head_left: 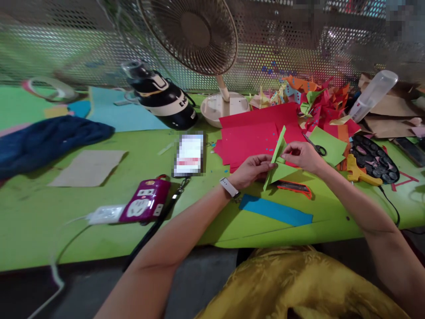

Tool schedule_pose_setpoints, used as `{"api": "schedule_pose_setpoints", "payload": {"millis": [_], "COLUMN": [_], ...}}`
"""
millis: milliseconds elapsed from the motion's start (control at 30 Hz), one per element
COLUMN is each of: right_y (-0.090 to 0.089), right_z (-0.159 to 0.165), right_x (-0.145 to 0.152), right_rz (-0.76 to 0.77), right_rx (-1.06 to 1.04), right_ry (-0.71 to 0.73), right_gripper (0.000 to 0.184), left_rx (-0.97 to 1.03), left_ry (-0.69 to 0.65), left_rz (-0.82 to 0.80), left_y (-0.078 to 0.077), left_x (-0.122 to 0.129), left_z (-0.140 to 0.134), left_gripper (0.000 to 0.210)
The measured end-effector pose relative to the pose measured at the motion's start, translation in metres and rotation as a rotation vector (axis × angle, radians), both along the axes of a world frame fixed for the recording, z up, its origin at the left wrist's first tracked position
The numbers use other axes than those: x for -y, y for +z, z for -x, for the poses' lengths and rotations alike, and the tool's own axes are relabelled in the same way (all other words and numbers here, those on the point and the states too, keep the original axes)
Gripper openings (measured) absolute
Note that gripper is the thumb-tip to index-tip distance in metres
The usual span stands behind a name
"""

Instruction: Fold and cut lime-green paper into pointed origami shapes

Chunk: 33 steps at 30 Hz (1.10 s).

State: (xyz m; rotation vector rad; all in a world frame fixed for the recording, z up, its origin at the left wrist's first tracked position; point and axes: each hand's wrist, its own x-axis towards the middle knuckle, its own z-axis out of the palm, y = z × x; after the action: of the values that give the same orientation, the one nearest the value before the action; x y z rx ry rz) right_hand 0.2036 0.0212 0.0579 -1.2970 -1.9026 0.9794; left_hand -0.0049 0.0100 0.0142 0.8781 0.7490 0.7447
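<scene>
Above the table, a folded piece of light green paper (282, 173) is held between both hands. My left hand (253, 172), with a pale-banded watch on the wrist, pinches it from the left. The fingers of my right hand (300, 155) are closed at its upper right part. Just below lies an orange box cutter (294, 188), partly hidden by the paper. A blue paper strip (275, 210) rests nearer the table edge. Red paper sheets (247, 137) are spread behind my hands, and black-handled scissors (319, 149) lie by a flat green sheet (328, 146).
A fan (226, 108), a black bottle (166, 99) and a pile of coloured paper pieces (325, 104) stand along the mesh. To the left are a phone (189, 155), a purple power socket (146, 201) and dark blue cloth (56, 137). A yellow glue gun (361, 172) lies right.
</scene>
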Motion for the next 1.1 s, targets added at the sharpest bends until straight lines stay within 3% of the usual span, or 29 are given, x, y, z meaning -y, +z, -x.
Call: {"api": "schedule_pose_setpoints", "payload": {"millis": [633,1100], "right_y": [-0.0035,-0.0042], "right_z": [0.0005,0.0051], "right_x": [-0.0008,0.0001], "right_rz": [-0.021,-0.018], "right_rx": [0.016,0.032], "right_ry": [0.018,0.017], "right_gripper": [0.019,0.017], "left_rx": [-0.004,-0.053], "left_ry": [0.004,0.083], "left_rz": [-0.022,-0.021], "left_y": [-0.0053,-0.0026], "left_x": [0.0001,0.003], "left_z": [-0.0016,-0.0052], "left_gripper": [0.026,0.036]}}
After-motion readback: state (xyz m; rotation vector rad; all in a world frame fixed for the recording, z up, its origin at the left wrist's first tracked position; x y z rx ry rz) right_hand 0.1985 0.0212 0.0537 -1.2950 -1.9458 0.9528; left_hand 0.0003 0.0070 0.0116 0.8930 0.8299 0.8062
